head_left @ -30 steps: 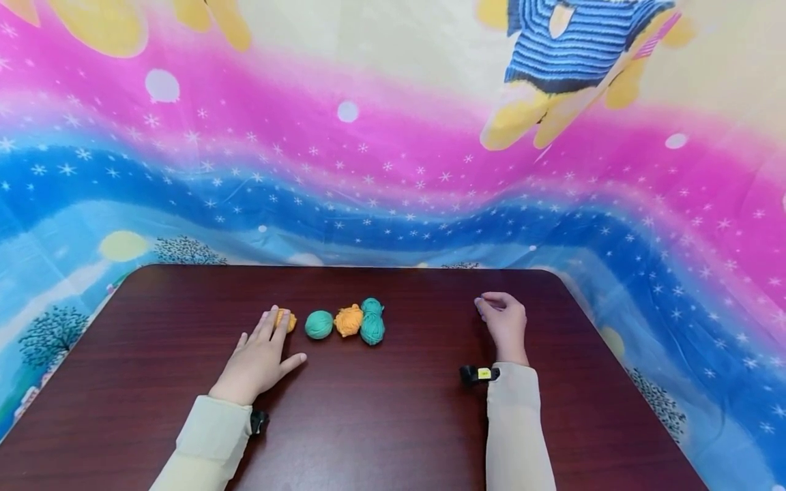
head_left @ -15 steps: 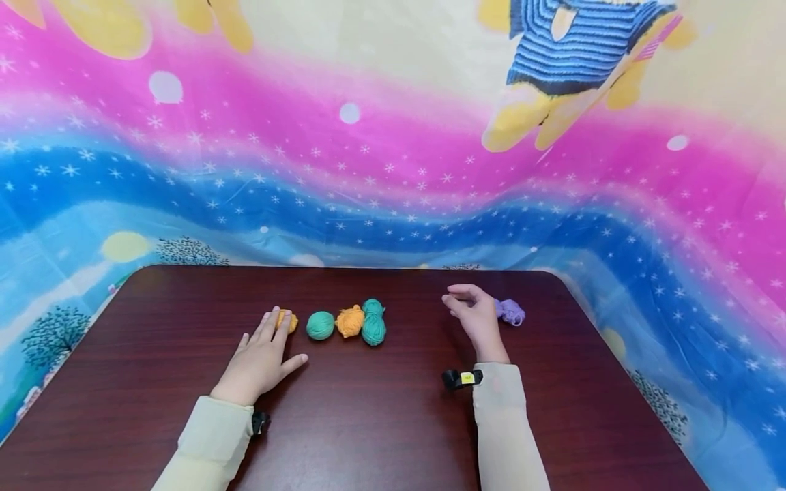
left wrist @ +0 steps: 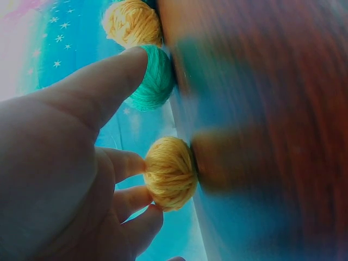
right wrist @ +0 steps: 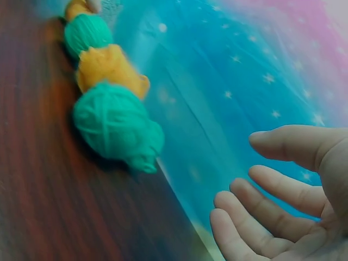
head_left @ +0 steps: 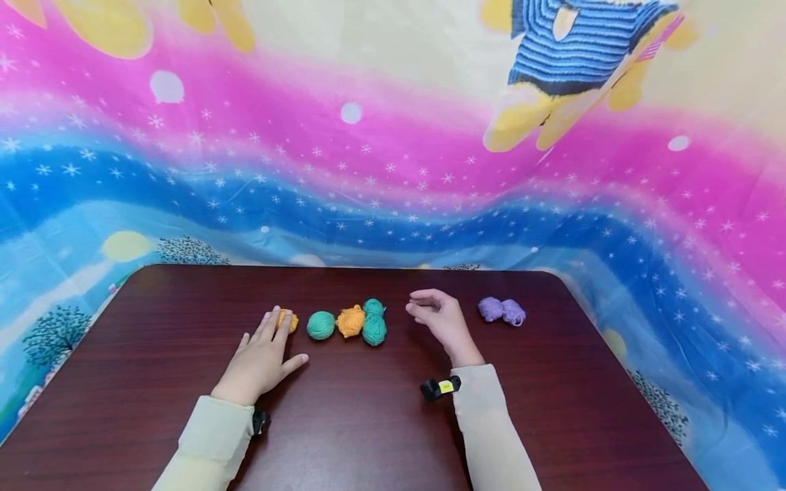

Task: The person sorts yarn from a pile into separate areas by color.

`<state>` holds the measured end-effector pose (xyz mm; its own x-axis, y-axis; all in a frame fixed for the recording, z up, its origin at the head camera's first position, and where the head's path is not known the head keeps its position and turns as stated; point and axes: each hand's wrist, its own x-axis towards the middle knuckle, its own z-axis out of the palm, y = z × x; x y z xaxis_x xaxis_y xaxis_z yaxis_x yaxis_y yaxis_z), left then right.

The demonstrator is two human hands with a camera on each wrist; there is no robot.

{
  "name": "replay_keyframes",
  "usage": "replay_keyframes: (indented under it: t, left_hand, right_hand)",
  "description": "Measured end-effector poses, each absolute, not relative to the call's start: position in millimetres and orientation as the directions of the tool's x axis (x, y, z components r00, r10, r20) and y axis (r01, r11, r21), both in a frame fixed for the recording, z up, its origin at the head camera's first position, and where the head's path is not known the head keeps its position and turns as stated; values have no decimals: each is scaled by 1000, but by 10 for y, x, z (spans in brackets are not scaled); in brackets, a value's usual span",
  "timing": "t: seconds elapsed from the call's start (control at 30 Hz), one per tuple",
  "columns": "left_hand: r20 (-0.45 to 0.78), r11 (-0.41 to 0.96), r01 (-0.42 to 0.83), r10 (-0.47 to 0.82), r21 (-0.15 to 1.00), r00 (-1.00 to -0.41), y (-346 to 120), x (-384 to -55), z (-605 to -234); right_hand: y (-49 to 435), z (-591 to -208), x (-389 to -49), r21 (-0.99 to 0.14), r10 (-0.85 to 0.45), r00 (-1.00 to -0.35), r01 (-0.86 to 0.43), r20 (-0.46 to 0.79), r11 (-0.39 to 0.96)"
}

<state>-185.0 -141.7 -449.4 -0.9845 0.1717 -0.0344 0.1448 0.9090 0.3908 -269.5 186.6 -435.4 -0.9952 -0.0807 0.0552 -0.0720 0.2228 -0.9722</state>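
My left hand (head_left: 254, 365) rests its extended fingers on a yellow yarn ball (left wrist: 170, 174) at the left of the row, thumb held apart. Right of that ball stand a green yarn ball (head_left: 321, 325), an orange yarn ball (head_left: 351, 321) and two teal yarn balls (head_left: 374, 329), one behind the other. My right hand (head_left: 445, 326) hovers right of the teal pair, fingers loosely bent with nothing between them. In the right wrist view, its thumb and fingers are spread apart near the front teal ball (right wrist: 111, 117). Two purple yarn balls (head_left: 502, 311) sit side by side farther right.
A dark red-brown table (head_left: 368, 423) bears all the yarn balls, with its rounded far edge just behind them. Past that edge hangs a colourful printed cloth (head_left: 393, 177). A small black camera (head_left: 432, 389) is strapped at the right wrist; another (head_left: 260, 421) is at the left.
My right hand has moved left from over the purple balls, which are now uncovered, toward the teal pair, and its fingers have opened. My left hand has stayed on the yellow ball.
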Motion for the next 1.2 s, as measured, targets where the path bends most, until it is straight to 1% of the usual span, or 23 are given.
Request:
replay_keyframes:
  t: [0.33, 0.6, 1.07, 1.2]
  left_hand:
    - [-30, 906, 150, 175, 396, -984, -1416, -1843, -4492]
    - [-36, 907, 145, 172, 396, -984, -1418, -1857, -4496]
    - [-44, 908, 141, 172, 395, -984, -1423, -1865, -4509]
    - [-49, 908, 139, 172, 395, -984, -1427, -1868, -4518]
  right_hand:
    - [1639, -4489, -2637, -952, -180, -983, -22, -36, 306]
    - [1487, -4505, -2549, -894, -188, -972, 43, -140, 446]
    - [1383, -4616, -2544, -860, -158, -980, 26, -124, 510]
    - [1353, -4635, -2530, -829, -128, -985, 22, -112, 558]
